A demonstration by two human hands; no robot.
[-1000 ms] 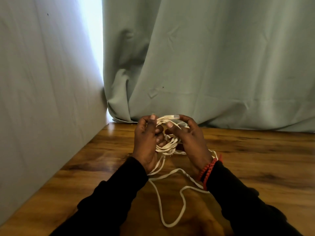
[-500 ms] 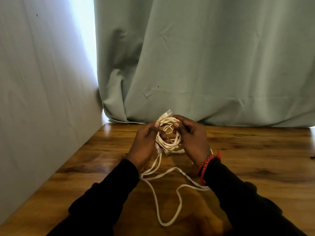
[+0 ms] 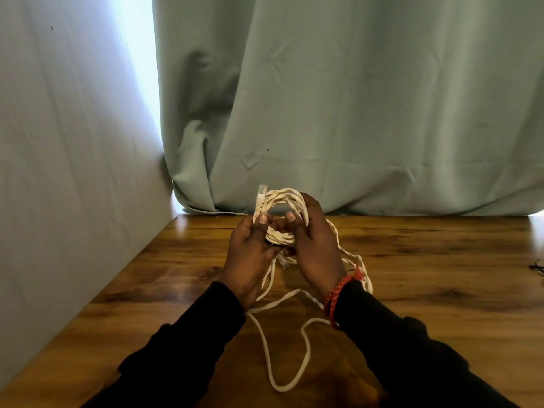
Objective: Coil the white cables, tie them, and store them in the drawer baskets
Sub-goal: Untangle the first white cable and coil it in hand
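Note:
A white cable is wound into a small coil held upright above the wooden table. My left hand pinches the cable just below its clear plug, which points upward. My right hand grips the right side of the coil, fingers curled round the loops. Loose cable hangs from the coil and lies in a long loop on the table between my forearms. No drawer or basket is in view.
A grey-green curtain hangs at the table's far edge. A pale wall closes off the left side. A small dark object lies at the table's right edge. A red braided band is on my right wrist.
The coil has been turned more upright and lifted slightly. The plug has swung from lying across the top to pointing up at the left, now pinched by my left hand.

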